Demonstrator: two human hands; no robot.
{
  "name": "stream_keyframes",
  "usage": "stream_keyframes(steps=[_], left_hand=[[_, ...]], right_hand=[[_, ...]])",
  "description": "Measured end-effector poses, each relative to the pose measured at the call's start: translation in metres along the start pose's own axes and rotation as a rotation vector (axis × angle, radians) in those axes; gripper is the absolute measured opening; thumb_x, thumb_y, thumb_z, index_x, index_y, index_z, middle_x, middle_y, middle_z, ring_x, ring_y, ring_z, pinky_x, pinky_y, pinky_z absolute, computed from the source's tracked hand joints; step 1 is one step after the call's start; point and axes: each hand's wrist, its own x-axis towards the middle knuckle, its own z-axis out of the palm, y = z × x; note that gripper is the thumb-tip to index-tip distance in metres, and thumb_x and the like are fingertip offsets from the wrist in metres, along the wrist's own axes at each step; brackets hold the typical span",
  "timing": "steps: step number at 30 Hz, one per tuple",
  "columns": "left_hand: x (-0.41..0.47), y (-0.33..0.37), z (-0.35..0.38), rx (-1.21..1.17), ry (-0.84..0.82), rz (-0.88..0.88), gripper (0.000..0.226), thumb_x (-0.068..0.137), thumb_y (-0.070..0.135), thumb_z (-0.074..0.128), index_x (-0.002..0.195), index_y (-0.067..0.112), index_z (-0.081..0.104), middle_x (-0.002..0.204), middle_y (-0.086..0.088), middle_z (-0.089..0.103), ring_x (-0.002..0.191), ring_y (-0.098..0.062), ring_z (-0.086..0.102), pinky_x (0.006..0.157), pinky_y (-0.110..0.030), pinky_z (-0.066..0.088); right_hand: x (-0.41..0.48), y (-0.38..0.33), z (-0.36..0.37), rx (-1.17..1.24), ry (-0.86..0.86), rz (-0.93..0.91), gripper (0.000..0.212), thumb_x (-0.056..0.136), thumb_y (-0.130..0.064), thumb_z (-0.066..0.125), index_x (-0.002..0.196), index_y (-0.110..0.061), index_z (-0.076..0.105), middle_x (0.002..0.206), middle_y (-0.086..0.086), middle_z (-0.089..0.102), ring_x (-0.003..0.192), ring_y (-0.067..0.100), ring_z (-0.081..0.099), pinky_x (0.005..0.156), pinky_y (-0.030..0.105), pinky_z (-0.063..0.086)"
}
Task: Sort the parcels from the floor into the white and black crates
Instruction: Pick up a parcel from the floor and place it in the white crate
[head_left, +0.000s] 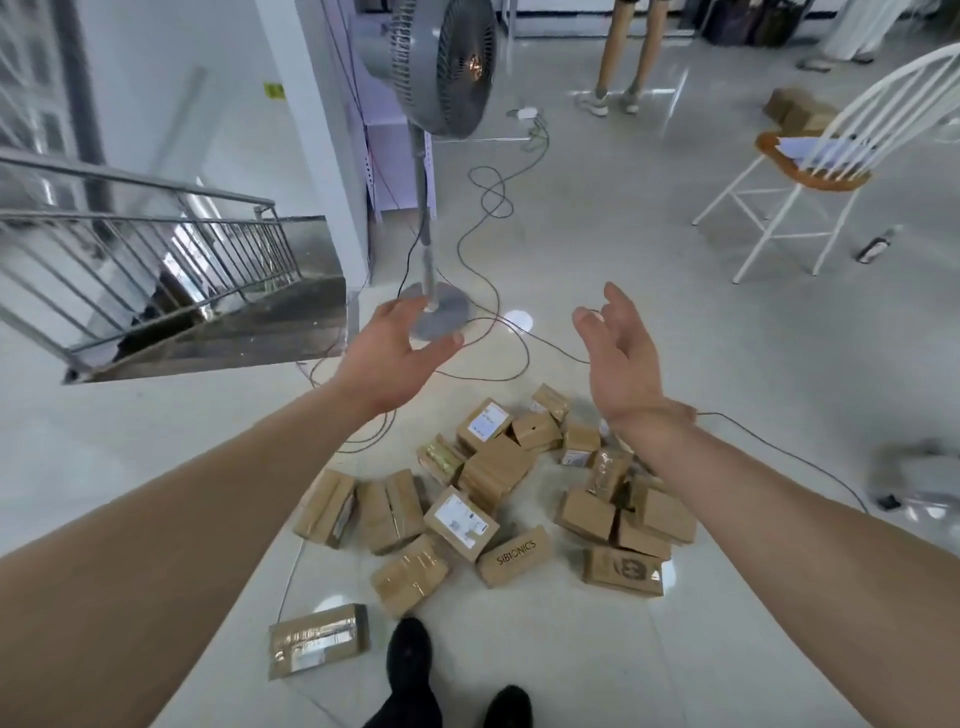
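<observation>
The parcels (498, 499), brown cardboard boxes and tape-wrapped packets, lie in a loose heap on the pale tiled floor (597, 649), below both hands and nearer the person than the fingertips. None of them is held or touched. Under the gap between the two forearms lies a box printed SIBIONICS (514, 556), and just beside it a box with a white label (461, 521) facing up. Below the right wrist more boxes crowd together, among them one with a dark printed mark (623, 571). One taped parcel (318, 640) lies apart from the heap, under the left forearm and near the person's black shoe (410, 652).

The left hand (397, 358) is raised over the floor with its fingers spread and relaxed, thumb out to the side, gripping nothing. The right hand (618, 358) is raised level with it, palm turned inward, fingers loosely straight, also holding nothing. The two hands are well apart, palms roughly facing each other.

Beyond the left fingertips stands a grey pedestal fan (441, 67), its round base showing behind that hand. Thin cables (493, 208) loop over the floor between and beyond the hands. Out past the left hand's outer side is a steel railing (156, 244) around a stairwell. Beyond the right hand stands a white chair (810, 171) with a wooden seat, a bottle (878, 244) on the floor by it, and further boxes (800, 109) behind it. Far ahead are another person's legs (623, 52). Outside the right forearm lies a grey shape (919, 478), too blurred to identify.
</observation>
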Motion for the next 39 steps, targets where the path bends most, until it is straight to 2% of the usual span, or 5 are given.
stream_keyframes(steps=[16,22,29,33,39], left_hand=[[0.119,-0.15,0.045,-0.129,-0.185,-0.271,0.072,0.095,0.055,0.056,0.155,0.021,0.035,0.16,-0.001,0.033,0.134,-0.023,0.048,0.103,-0.032,0.034],[0.155,-0.2,0.115,-0.19,-0.266,-0.45,0.072,0.096,0.06,0.05,0.156,0.022,0.035,0.157,-0.004,0.04,0.134,-0.024,0.049,0.11,-0.04,0.037],[0.195,-0.255,0.255,-0.372,-0.27,-0.705,0.058,0.1,0.052,0.05,0.149,0.022,0.043,0.09,0.013,0.06,0.078,-0.003,0.058,0.072,-0.025,0.048],[0.218,-0.297,0.347,-0.514,-0.292,-0.876,0.067,0.098,0.058,0.049,0.153,0.023,0.038,0.145,-0.006,0.055,0.134,-0.031,0.051,0.111,-0.049,0.043],[0.247,-0.357,0.474,-0.727,-0.242,-1.179,0.062,0.094,0.06,0.049,0.14,0.02,0.048,0.137,-0.008,0.054,0.121,-0.031,0.055,0.093,-0.046,0.053]], right_hand=[[0.129,0.073,0.123,-0.281,-0.083,0.164,0.063,0.101,-0.05,0.053,0.159,-0.037,0.031,0.139,-0.011,0.055,0.12,-0.005,0.052,0.102,0.026,0.03],[0.183,0.152,0.14,-0.321,-0.164,0.246,0.077,0.091,-0.064,0.052,0.159,-0.032,0.033,0.159,-0.011,0.041,0.141,0.004,0.039,0.118,0.037,0.031],[0.256,0.315,0.154,-0.433,-0.323,0.351,0.082,0.085,-0.072,0.048,0.158,-0.037,0.032,0.163,-0.015,0.033,0.149,0.01,0.031,0.123,0.046,0.027],[0.292,0.417,0.164,-0.508,-0.377,0.421,0.085,0.081,-0.077,0.046,0.155,-0.036,0.037,0.159,-0.011,0.041,0.145,0.014,0.038,0.119,0.046,0.032],[0.339,0.556,0.18,-0.571,-0.475,0.521,0.066,0.095,-0.061,0.05,0.148,-0.022,0.051,0.148,-0.005,0.053,0.138,0.018,0.047,0.105,0.032,0.035]])
